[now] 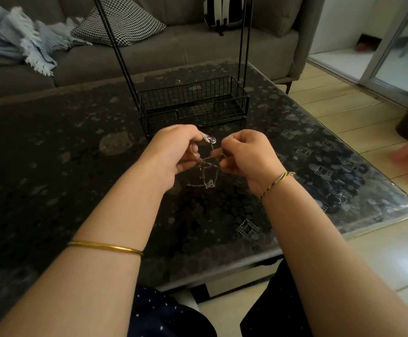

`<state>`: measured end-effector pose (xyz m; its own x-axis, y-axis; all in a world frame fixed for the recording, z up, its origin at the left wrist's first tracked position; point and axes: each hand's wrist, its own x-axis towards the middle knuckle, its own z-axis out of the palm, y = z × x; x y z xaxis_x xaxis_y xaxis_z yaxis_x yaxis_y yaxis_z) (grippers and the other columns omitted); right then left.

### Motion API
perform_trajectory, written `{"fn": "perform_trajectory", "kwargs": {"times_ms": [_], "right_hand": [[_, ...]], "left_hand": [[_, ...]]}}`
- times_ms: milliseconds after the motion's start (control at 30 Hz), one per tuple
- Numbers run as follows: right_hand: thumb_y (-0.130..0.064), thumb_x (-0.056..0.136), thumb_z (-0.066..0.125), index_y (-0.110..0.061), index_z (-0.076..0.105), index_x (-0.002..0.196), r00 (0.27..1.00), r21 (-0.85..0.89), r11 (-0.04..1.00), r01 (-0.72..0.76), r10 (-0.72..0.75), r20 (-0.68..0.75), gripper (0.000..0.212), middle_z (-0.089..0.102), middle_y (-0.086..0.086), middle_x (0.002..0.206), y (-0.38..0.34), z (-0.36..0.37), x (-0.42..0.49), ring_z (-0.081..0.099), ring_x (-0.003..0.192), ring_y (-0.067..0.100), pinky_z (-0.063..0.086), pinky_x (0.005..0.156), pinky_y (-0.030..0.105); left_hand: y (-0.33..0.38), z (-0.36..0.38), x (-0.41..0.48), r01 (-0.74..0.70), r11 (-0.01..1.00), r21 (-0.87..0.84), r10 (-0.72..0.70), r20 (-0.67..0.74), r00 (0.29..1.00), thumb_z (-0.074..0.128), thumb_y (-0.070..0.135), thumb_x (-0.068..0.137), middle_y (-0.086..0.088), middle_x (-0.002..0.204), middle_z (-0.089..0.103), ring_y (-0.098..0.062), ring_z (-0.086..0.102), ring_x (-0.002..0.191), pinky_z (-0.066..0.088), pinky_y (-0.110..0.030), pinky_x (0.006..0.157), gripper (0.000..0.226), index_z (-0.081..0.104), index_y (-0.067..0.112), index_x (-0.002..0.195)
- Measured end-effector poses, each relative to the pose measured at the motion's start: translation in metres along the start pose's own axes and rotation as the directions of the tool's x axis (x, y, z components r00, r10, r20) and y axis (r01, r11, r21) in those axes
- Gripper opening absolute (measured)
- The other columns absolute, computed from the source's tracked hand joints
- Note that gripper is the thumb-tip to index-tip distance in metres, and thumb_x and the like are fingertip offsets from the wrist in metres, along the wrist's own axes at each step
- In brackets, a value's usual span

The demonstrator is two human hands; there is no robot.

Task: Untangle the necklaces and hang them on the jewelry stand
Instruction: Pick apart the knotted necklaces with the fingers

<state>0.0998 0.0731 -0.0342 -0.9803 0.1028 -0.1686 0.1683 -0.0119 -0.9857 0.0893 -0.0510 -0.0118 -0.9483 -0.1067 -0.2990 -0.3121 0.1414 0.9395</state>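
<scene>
**Dark counter (64, 142), two hands, one knot of chain**

Head view: a living room. A grey sofa (173, 49) runs across the back with a patterned cushion (122, 20) and a fringed pale-blue blanket (20, 42) on it, and pale floor tiles (344, 98) show to the right. In front of the sofa is the dark, speckled counter.

On it stands the black wire jewelry stand (193, 117), a basket base with two thin uprights rising out of the top of the shot. No chain is visible on the part of the stand that shows.

Just in front of the stand, both hands are raised above the counter. The left hand (173, 152) has its fingers curled in, gripping one side of the tangled necklaces (205, 164). The right hand (246, 154), fingers bent tight, pinches the strands from the other side.

The thin silver chains cross between the two hands. A purple-stoned pendant (211, 139) sits at the top, by the left fingertips. A small silver charm (210, 184) and a length of chain dangle below, close above the counter.

There is a gold bangle (105, 246) on the left forearm and a braided thread bracelet (277, 181) on the right wrist.
</scene>
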Motion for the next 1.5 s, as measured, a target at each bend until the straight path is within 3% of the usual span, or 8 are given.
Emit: {"fn": "perform_trajectory", "kwargs": {"times_ms": [133, 233, 467, 700, 900, 1100, 1300, 1500], "right_hand": [[-0.004, 0.096, 0.045, -0.010, 0.051, 0.078, 1.000, -0.035, 0.999, 0.014, -0.013, 0.006, 0.020, 0.062, 0.004, 0.065, 0.000, 0.001, -0.001, 0.046, 0.036, 0.004, 0.046, 0.045, 0.019], [-0.004, 0.095, 0.046, -0.010, 0.051, 0.078, 1.000, -0.056, 0.998, 0.020, -0.021, -0.017, 0.018, 0.061, 0.005, 0.067, 0.002, 0.002, 0.000, 0.047, 0.039, 0.005, 0.046, 0.044, 0.019], [-0.007, 0.091, 0.052, -0.016, 0.062, 0.083, 0.999, -0.025, 0.999, 0.036, -0.036, 0.011, 0.015, 0.062, 0.001, 0.082, -0.002, 0.001, -0.001, 0.047, 0.050, 0.008, 0.044, 0.051, 0.021], [-0.017, 0.087, 0.063, -0.016, 0.066, 0.088, 0.996, -0.028, 0.999, 0.043, -0.040, 0.080, 0.004, 0.062, -0.003, 0.076, -0.004, 0.001, -0.004, 0.048, 0.056, 0.006, 0.040, 0.053, 0.019], [-0.012, 0.092, 0.058, -0.011, 0.066, 0.091, 0.987, -0.061, 0.987, 0.150, -0.146, 0.060, 0.008, 0.062, -0.004, 0.070, -0.002, -0.001, -0.004, 0.053, 0.048, -0.004, 0.043, 0.048, 0.013], [-0.004, 0.090, 0.051, -0.014, 0.062, 0.086, 0.990, -0.100, 0.989, 0.105, -0.094, 0.107, 0.015, 0.060, 0.000, 0.073, -0.005, -0.002, -0.005, 0.056, 0.059, 0.008, 0.047, 0.053, 0.018], [-0.010, 0.092, 0.049, -0.023, 0.066, 0.083, 0.967, -0.143, 0.989, 0.043, -0.006, 0.253, 0.024, 0.063, -0.005, 0.072, -0.005, -0.005, -0.007, 0.058, 0.072, 0.008, 0.046, 0.071, 0.028], [-0.014, 0.091, 0.054, -0.019, 0.063, 0.083, 0.984, -0.198, 0.978, 0.061, -0.027, 0.174, 0.014, 0.059, -0.003, 0.078, -0.003, -0.006, -0.004, 0.055, 0.078, 0.010, 0.044, 0.068, 0.027]], "left_hand": [[0.002, -0.002, -0.004, 0.068, 0.988, -0.141, -0.059, 0.063, 0.996, 0.048, 0.013, 0.088, 0.001, 0.072, 0.065, -0.015, 0.065, 0.077, 0.049, -0.030, 0.075, 0.017, 0.065, 0.014, 0.086], [0.003, -0.002, -0.006, 0.111, 0.975, -0.192, -0.088, 0.125, 0.988, 0.046, 0.014, 0.089, 0.003, 0.064, 0.061, -0.014, 0.063, 0.070, 0.048, -0.030, 0.072, 0.016, 0.062, 0.013, 0.089], [0.001, -0.002, -0.006, 0.114, 0.990, -0.081, -0.102, 0.143, 0.984, 0.052, 0.021, 0.090, 0.008, 0.054, 0.049, -0.008, 0.053, 0.058, 0.046, -0.028, 0.069, 0.017, 0.066, 0.017, 0.080], [0.002, -0.002, -0.007, 0.073, 0.996, -0.059, -0.064, 0.146, 0.987, 0.053, 0.020, 0.094, 0.007, 0.056, 0.063, -0.009, 0.065, 0.059, 0.048, -0.026, 0.064, 0.016, 0.068, 0.017, 0.091], [0.003, 0.000, -0.011, 0.036, 0.999, -0.031, -0.031, 0.149, 0.988, 0.052, 0.017, 0.097, 0.004, 0.064, 0.070, -0.010, 0.070, 0.065, 0.052, -0.027, 0.072, 0.017, 0.068, 0.016, 0.096], [0.004, 0.000, -0.012, -0.028, 1.000, -0.007, 0.029, 0.140, 0.990, 0.043, 0.015, 0.100, 0.003, 0.061, 0.070, -0.010, 0.069, 0.059, 0.051, -0.028, 0.069, 0.022, 0.064, 0.016, 0.095], [0.003, 0.001, -0.010, -0.071, 0.997, 0.016, 0.069, 0.092, 0.993, 0.040, 0.016, 0.101, 0.004, 0.056, 0.066, -0.010, 0.064, 0.051, 0.050, -0.025, 0.060, 0.022, 0.060, 0.016, 0.095], [0.002, 0.002, -0.011, -0.071, 0.995, 0.068, 0.065, 0.093, 0.994, 0.042, 0.017, 0.101, 0.004, 0.057, 0.068, -0.009, 0.067, 0.054, 0.053, -0.022, 0.055, 0.020, 0.062, 0.015, 0.098]]}}
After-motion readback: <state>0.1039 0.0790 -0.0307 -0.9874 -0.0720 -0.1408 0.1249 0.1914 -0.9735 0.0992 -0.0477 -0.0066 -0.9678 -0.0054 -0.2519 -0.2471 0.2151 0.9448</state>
